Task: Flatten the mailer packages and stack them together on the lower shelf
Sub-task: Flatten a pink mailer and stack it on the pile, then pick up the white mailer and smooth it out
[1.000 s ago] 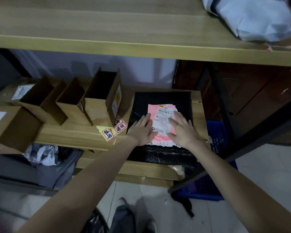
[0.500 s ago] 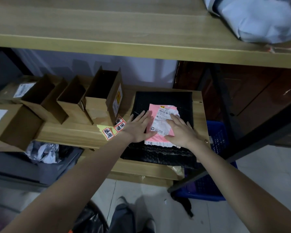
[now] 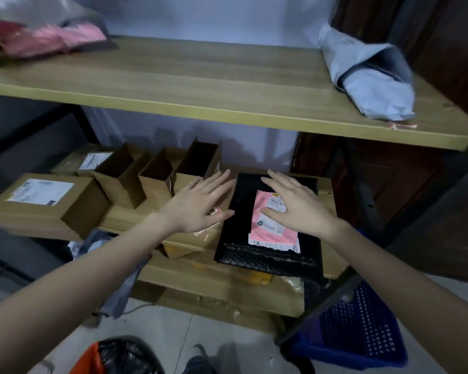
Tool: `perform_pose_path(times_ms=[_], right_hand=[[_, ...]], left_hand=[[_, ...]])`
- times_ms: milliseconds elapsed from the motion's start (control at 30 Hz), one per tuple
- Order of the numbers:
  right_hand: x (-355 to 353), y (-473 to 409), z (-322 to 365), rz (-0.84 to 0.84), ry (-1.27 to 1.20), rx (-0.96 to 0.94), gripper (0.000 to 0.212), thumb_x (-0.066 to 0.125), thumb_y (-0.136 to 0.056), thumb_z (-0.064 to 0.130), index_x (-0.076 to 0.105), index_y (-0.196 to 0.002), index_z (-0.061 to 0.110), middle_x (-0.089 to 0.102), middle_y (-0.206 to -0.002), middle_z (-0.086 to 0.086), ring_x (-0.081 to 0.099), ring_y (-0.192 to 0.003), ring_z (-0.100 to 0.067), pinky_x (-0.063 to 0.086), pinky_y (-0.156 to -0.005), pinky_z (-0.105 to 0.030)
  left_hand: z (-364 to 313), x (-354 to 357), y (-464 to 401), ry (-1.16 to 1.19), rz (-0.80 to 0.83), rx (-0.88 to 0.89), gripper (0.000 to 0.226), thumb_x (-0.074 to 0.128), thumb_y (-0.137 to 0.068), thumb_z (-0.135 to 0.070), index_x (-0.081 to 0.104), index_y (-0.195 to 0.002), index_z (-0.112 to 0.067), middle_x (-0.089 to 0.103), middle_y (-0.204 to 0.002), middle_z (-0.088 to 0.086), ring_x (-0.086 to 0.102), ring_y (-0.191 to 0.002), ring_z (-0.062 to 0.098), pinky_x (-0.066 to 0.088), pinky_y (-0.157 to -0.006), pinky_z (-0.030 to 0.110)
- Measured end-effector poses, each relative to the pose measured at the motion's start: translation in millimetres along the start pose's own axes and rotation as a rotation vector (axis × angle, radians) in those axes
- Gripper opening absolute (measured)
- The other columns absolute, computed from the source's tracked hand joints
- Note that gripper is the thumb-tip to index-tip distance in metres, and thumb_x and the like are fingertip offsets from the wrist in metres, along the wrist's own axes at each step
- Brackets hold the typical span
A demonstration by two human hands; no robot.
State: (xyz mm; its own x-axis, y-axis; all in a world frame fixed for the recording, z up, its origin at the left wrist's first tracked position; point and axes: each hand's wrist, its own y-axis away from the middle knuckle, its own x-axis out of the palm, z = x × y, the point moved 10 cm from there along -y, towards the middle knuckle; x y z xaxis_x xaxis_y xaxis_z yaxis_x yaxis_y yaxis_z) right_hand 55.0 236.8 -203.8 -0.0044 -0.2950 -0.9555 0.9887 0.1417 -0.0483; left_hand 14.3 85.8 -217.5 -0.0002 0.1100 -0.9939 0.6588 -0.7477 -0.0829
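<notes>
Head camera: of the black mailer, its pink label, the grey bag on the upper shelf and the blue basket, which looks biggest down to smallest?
1. Black mailer
2-3. Blue basket and grey bag look alike; the basket is partly hidden and nearer, so no ranking.
4. Pink label, smallest.

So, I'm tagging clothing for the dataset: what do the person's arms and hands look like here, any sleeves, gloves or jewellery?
Both forearms are bare as far as the frame shows, with no sleeves. The left hand and right hand wear no gloves, and no rings, watch or bracelet are visible.
</notes>
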Motion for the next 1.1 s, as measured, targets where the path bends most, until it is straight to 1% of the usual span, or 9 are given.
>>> perform_pose_path(times_ms=[167, 400, 500, 600, 667, 800, 933, 1033, 1100], right_hand=[[-51, 4, 75, -0.114, 0.019, -0.204, 0.066, 0.051, -0.088, 0.05, 0.027, -0.146, 0.031, 0.025, -0.155, 0.01, 0.022, -0.142, -0.009, 0.032, -0.111, -0.043], [-89, 5, 177, -0.149, -0.015, -0.494, 0.06, 0.05, -0.089, 0.051, 0.031, -0.143, 0.035, 0.03, -0.152, 0.016, 0.025, -0.139, -0.003, 0.035, -0.11, -0.039], [-106, -3, 216, -0.186, -0.073, -0.578, 0.057, 0.047, -0.088, 0.052, 0.033, -0.142, 0.036, 0.033, -0.15, 0.017, 0.029, -0.138, -0.003, 0.037, -0.109, -0.036], [-123, -21, 250, -0.24, -0.131, -0.658, 0.055, 0.046, -0.087, 0.051, 0.038, -0.139, 0.034, 0.04, -0.145, 0.013, 0.035, -0.135, -0.008, 0.041, -0.105, -0.04], [-134, -37, 265, -0.271, -0.136, -0.673, 0.052, 0.05, -0.089, 0.046, 0.039, -0.138, 0.033, 0.04, -0.144, 0.013, 0.035, -0.134, -0.007, 0.04, -0.105, -0.039], [-159, -74, 292, -0.331, -0.118, -0.677, 0.053, 0.051, -0.086, 0.043, 0.041, -0.137, 0.032, 0.041, -0.144, 0.011, 0.035, -0.132, -0.009, 0.036, -0.108, -0.038], [-186, -117, 316, -0.372, -0.031, -0.663, 0.054, 0.054, -0.089, 0.036, 0.039, -0.14, 0.028, 0.039, -0.146, 0.007, 0.033, -0.134, -0.014, 0.033, -0.109, -0.037], [-204, -154, 326, -0.414, 0.059, -0.613, 0.051, 0.05, -0.091, 0.038, 0.039, -0.139, 0.026, 0.037, -0.147, 0.008, 0.033, -0.133, -0.014, 0.039, -0.103, -0.039], [-209, -177, 330, -0.419, 0.075, -0.595, 0.051, 0.048, -0.091, 0.04, 0.04, -0.139, 0.026, 0.037, -0.146, 0.008, 0.033, -0.133, -0.015, 0.039, -0.104, -0.042]], left_hand=[[2, -71, 55, 0.02, -0.102, 0.004, 0.076, 0.02, -0.085, -0.071, 0.0, -0.149, -0.036, -0.005, -0.157, -0.016, -0.005, -0.144, 0.0, 0.003, -0.118, 0.03], [21, -155, 122, 0.067, -0.258, -0.051, 0.069, 0.03, -0.089, -0.065, 0.011, -0.149, -0.037, 0.013, -0.157, -0.018, 0.018, -0.141, -0.001, 0.019, -0.114, 0.019], [41, -189, 141, 0.063, -0.345, -0.094, 0.065, 0.032, -0.09, -0.063, 0.016, -0.148, -0.037, 0.019, -0.154, -0.019, 0.021, -0.138, -0.005, 0.018, -0.112, 0.012], [67, -222, 157, 0.026, -0.431, -0.16, 0.065, 0.031, -0.089, -0.064, 0.017, -0.147, -0.038, 0.024, -0.151, -0.018, 0.023, -0.136, -0.005, 0.019, -0.111, 0.012], [85, -240, 165, 0.0, -0.478, -0.206, 0.066, 0.031, -0.088, -0.065, 0.018, -0.147, -0.038, 0.024, -0.15, -0.019, 0.023, -0.135, -0.007, 0.017, -0.109, 0.009], [115, -273, 170, -0.043, -0.545, -0.244, 0.065, 0.034, -0.089, -0.061, 0.021, -0.148, -0.036, 0.023, -0.153, -0.018, 0.023, -0.139, -0.002, 0.022, -0.111, 0.02], [157, -303, 163, -0.09, -0.617, -0.332, 0.067, 0.032, -0.087, -0.063, 0.027, -0.146, -0.033, 0.028, -0.153, -0.012, 0.026, -0.139, 0.005, 0.025, -0.109, 0.023], [192, -322, 150, -0.125, -0.681, -0.406, 0.062, 0.041, -0.089, -0.057, 0.033, -0.145, -0.029, 0.031, -0.152, -0.008, 0.032, -0.137, 0.011, 0.028, -0.105, 0.024], [217, -331, 138, -0.144, -0.713, -0.459, 0.055, 0.048, -0.092, -0.047, 0.037, -0.143, -0.028, 0.034, -0.151, -0.006, 0.037, -0.134, 0.015, 0.031, -0.104, 0.028]])
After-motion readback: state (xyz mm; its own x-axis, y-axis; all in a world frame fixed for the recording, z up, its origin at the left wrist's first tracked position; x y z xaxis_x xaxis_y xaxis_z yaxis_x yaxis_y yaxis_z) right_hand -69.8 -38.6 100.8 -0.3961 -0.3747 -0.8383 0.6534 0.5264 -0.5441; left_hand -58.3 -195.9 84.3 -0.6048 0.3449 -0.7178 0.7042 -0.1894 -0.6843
